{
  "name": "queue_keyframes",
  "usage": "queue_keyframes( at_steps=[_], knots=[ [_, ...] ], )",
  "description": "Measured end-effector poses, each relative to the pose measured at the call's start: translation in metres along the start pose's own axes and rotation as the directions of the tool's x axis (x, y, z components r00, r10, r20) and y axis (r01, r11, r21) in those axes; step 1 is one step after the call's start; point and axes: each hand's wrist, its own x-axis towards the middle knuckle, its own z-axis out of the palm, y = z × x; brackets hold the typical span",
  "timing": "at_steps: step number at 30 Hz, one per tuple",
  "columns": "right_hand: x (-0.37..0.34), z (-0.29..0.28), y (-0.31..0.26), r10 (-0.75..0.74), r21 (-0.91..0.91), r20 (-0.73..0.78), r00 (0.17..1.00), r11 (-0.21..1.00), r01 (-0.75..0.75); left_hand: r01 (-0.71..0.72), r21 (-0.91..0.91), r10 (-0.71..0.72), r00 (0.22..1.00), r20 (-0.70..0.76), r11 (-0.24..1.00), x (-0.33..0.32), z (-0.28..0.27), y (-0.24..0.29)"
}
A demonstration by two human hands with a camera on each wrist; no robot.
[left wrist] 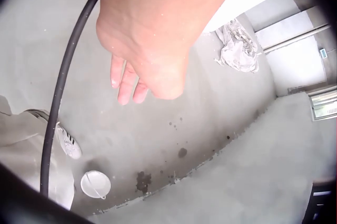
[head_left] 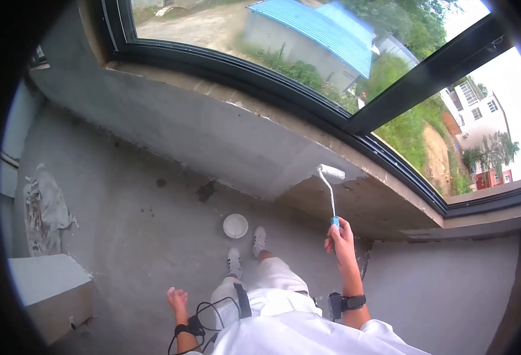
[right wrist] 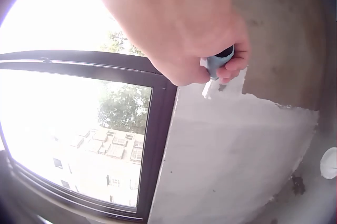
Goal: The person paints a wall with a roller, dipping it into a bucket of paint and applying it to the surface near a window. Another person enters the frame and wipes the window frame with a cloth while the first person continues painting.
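Observation:
My right hand (head_left: 342, 239) grips the blue handle of a paint roller (head_left: 331, 172), fingers wrapped round it in the right wrist view. The roller's white sleeve is up at the low wall under the window, overlapping the border between a pale grey coated area (head_left: 213, 133) and a brown bare patch (head_left: 320, 204). In the right wrist view the hand hides most of the roller. My left hand (head_left: 178, 300) hangs low at my side, fingers loosely bent and holding nothing. Near my feet a white bucket (left wrist: 82, 183) stands on the floor, a handle across its top.
A dark-framed window (head_left: 225, 70) with a ledge runs above the wall. A crumpled whitish sheet (head_left: 46, 210) lies on the floor at left, near a box-like block (head_left: 56, 296). Dark stains (head_left: 205, 190) mark the grey floor. A black cable (left wrist: 62, 84) hangs by my left wrist.

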Motion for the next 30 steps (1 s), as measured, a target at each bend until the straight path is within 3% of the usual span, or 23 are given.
queue_keyframes(
  at_steps=[2, 7, 11, 14, 18, 22, 24, 27, 30],
  knots=[
    [0.003, 0.012, -0.004, -0.002, 0.126, -0.001, 1.0, 0.992, 0.003, -0.025, -0.012, 0.025, 1.0, 0.009, 1.0, -0.002, -0.002, 0.002],
    [0.027, 0.034, 0.008, 0.019, 0.204, -0.134, 0.991, 0.979, 0.008, 0.034, 0.021, -0.033, 0.998, -0.044, 0.999, -0.002, -0.022, -0.016],
    [0.048, 0.06, 0.041, 0.003, 0.122, -0.206, 0.979, 0.992, 0.023, 0.085, 0.026, -0.082, 0.992, -0.096, 0.996, -0.017, -0.045, -0.031],
    [0.076, 0.059, 0.057, 0.087, 0.087, -0.184, 0.979, 0.994, -0.072, 0.097, 0.041, -0.09, 0.983, -0.159, 0.994, -0.04, -0.055, -0.033],
    [0.093, 0.067, 0.091, 0.014, -0.048, -0.237, 0.972, 0.998, -0.027, 0.043, 0.019, -0.04, 0.987, -0.153, 0.999, -0.049, -0.073, -0.037],
    [0.068, 0.053, 0.071, -0.033, -0.045, -0.299, 0.954, 0.999, 0.02, 0.055, -0.02, -0.057, 0.982, -0.179, 0.998, -0.041, -0.074, -0.029],
    [0.054, 0.043, 0.058, -0.031, 0.089, -0.331, 0.943, 0.994, 0.064, 0.057, -0.028, -0.061, 0.987, -0.151, 0.998, -0.033, -0.069, -0.023],
    [0.027, 0.021, 0.028, -0.08, 0.024, -0.391, 0.917, 0.995, 0.097, 0.054, 0.014, -0.052, 0.995, -0.089, 0.998, -0.013, -0.063, -0.013],
    [0.025, 0.006, 0.017, -0.087, 0.02, -0.36, 0.929, 0.995, 0.101, 0.03, -0.01, -0.031, 0.998, -0.061, 1.0, 0.005, -0.047, -0.002]
  ],
)
